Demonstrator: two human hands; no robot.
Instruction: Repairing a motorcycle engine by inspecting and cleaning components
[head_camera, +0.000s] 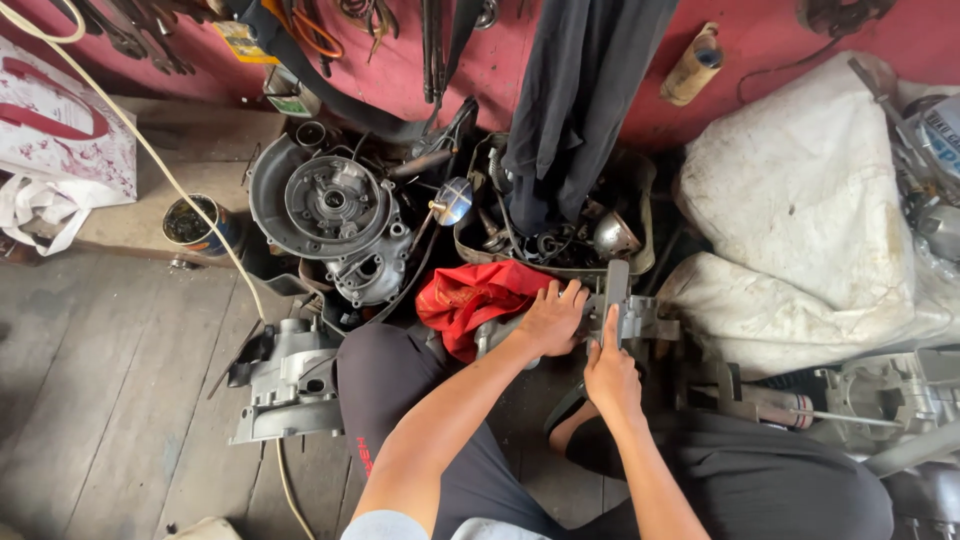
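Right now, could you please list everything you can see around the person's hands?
metal part: one, grey, on the floor in front of the knees, both hands on it
red cloth: one, red, beside the left hand
engine case: one, grey, round, by the wall at left
engine casing: one, grey, on the floor left of the knee
tray of parts: one, dirty tan, under hanging dark cloth
tin can: one, dark, on the ledge
white sacks: two, at right
hose: one, cream, across the floor
left hand: gripping the part
right hand: forefinger pressed along the part
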